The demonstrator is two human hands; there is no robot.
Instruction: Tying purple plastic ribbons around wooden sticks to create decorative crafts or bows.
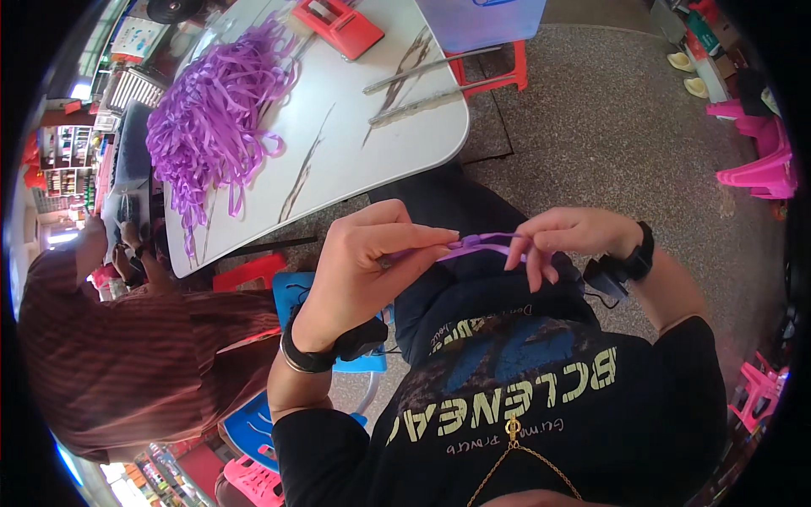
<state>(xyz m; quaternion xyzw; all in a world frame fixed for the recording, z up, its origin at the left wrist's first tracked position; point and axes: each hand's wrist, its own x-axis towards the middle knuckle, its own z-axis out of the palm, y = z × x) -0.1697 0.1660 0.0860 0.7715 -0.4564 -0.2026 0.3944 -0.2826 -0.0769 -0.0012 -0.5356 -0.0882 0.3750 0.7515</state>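
A purple ribbon [475, 242] stretches between my two hands in front of my body, with a small knot or fold near my left fingertips. My left hand [372, 262] pinches one end of it between thumb and fingers. Fingers of my right hand [568, 238] are curled round the looped other end, which passes through them. A large tangled heap of the same purple ribbon [221, 106] lies on the white marbled table [338, 165], ahead and to the left of my hands.
A red tape dispenser [340, 25], two thin metal bars [422, 69] and a bluish plastic bin [483, 24] are beyond my hands. A person in a dark striped top [127, 355] sits at my left. Pink stools [760, 156] stand far right.
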